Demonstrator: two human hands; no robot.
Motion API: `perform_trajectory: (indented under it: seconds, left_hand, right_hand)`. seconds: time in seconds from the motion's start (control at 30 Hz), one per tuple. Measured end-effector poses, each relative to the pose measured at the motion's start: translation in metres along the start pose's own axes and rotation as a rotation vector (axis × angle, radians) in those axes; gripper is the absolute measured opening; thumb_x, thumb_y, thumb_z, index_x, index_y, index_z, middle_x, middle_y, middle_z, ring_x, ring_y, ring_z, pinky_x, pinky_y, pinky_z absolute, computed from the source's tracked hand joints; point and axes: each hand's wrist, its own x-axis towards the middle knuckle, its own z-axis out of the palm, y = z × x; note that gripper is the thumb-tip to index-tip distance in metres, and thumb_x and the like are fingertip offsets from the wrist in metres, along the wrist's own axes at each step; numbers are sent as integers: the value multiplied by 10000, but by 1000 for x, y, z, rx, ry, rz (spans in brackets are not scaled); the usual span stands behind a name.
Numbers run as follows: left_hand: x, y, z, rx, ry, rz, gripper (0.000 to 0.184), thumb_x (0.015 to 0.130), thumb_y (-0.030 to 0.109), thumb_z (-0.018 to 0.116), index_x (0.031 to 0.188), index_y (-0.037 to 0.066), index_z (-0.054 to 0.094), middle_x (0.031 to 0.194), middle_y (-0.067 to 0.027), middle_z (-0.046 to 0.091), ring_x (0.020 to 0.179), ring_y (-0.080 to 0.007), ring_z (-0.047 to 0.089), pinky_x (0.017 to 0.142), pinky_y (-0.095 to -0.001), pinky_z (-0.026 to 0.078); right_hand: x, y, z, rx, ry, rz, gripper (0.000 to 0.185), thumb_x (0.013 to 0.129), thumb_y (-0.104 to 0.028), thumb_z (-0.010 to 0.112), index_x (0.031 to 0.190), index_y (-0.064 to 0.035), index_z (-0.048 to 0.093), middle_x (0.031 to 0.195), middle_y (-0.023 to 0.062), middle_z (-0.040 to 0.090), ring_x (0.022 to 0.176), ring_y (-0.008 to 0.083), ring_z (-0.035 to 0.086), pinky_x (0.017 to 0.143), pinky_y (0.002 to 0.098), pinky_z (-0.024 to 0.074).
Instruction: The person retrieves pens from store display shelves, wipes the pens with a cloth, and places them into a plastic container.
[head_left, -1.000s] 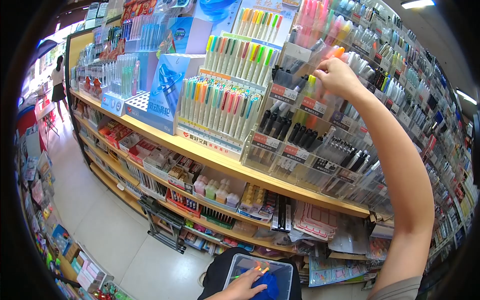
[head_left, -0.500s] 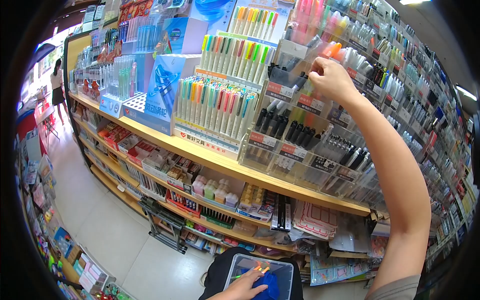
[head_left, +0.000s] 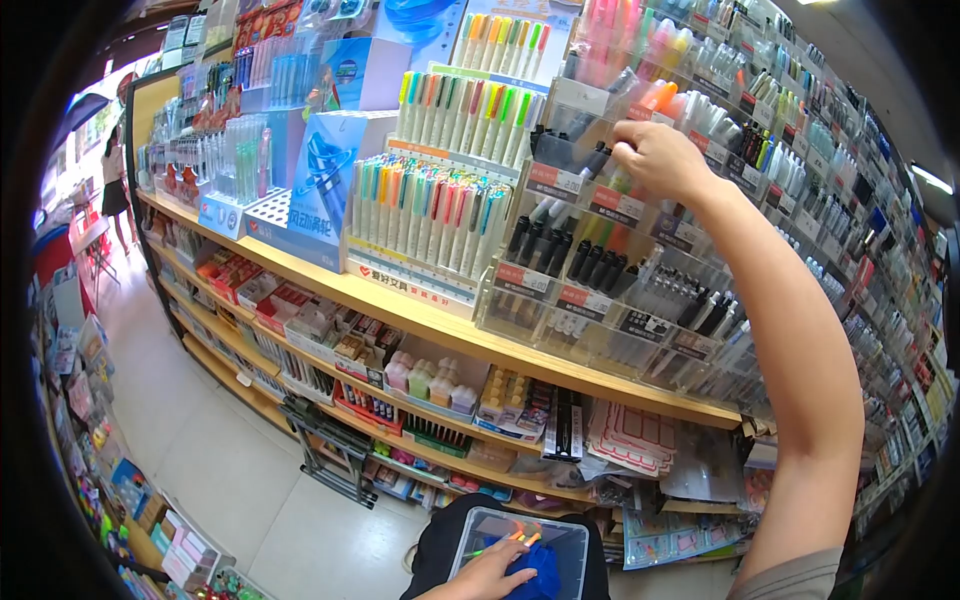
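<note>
My right hand (head_left: 660, 158) is raised to the clear tiered pen rack (head_left: 560, 325), its fingers closed over a compartment above the price labels. What its fingertips hold, if anything, is hidden. Orange markers (head_left: 660, 97) stand just above the hand, and black pens (head_left: 597, 268) fill a lower compartment. At the bottom, my left hand (head_left: 487, 570) rests with spread fingers in a clear plastic box (head_left: 482, 522) on my lap. Under and beside it lie a blue cloth-like item (head_left: 538, 575) and several orange and green highlighters (head_left: 526, 538).
Left of the rack stands a display of colored pens (head_left: 430, 215) on the wooden shelf edge (head_left: 400, 312). Lower shelves hold boxed goods. A folded black metal frame (head_left: 325, 450) leans below. A person (head_left: 114, 185) stands far left. More goods line the lower left.
My right hand has shifted slightly left and down at the rack, and the yellow-green marker tops by its fingers show less. My left hand stays in the box.
</note>
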Motion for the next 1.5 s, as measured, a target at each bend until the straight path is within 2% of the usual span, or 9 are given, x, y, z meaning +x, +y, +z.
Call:
perform_trajectory:
  seconds: [0.2,0.3,0.53,0.83,0.97,1.1,1.2,1.4,1.5]
  left_hand:
    - [1,2,2,7,-1,-17,465,757,238,649,1129,11,488,1212,-212,467,1138,-348,434,943,-370,353]
    - [0,9,-4,-72,-27,-10,473,760,228,646,1146,11,480,1208,-216,466,1136,-353,434,943,-367,352]
    - [0,12,-10,-125,-62,-81,479,763,202,638,1154,-17,468,1211,-222,460,1135,-351,432,948,-363,347]
    - [3,10,-4,-122,-51,-96,449,755,171,648,1121,-29,484,1196,-214,470,1118,-335,451,941,-348,360]
    - [3,2,2,-83,1,-50,420,753,115,648,1116,-22,488,1156,-194,495,1089,-309,478,917,-328,381]
    - [2,-1,5,-77,26,-26,409,749,86,648,1115,-8,492,1134,-178,508,1047,-294,508,883,-319,407]
    - [3,-3,7,-143,27,-63,403,752,92,647,1115,3,496,1129,-174,511,1022,-291,520,859,-325,423]
    - [2,10,-4,-134,17,-83,392,755,79,640,1114,10,497,1127,-166,512,998,-287,529,839,-318,432]
    - [10,-1,-6,-203,-23,-136,458,799,233,614,1159,-2,458,1162,-187,478,1056,-289,499,889,-343,410]
  right_hand:
    - [4,3,0,71,-179,79,463,868,-478,407,888,-73,631,830,153,626,804,332,584,709,409,457]
    - [1,3,7,37,-42,49,523,832,-560,414,873,-89,637,773,144,626,766,331,589,683,406,459]
    - [-7,-8,-6,-100,94,57,487,817,-536,459,751,-87,636,711,126,619,705,324,593,605,412,466]
    - [2,11,-33,-134,471,2,471,865,-486,420,630,-121,602,599,96,589,554,284,583,493,385,454]
    - [-3,18,-55,-142,585,135,437,875,-431,427,643,-96,585,637,113,595,612,323,580,528,415,444]
    - [-1,52,-49,-93,789,123,444,868,-443,450,705,-58,597,647,160,574,592,341,557,532,402,415]
    - [-8,48,-47,-44,702,251,424,863,-432,463,727,-59,613,680,171,585,627,355,565,551,407,427]
    - [-4,61,-56,72,799,388,388,867,-410,450,784,-94,660,736,169,621,705,345,604,628,424,464]
    - [-11,64,-69,154,893,369,400,873,-384,460,740,-59,653,672,157,612,616,308,591,590,399,451]
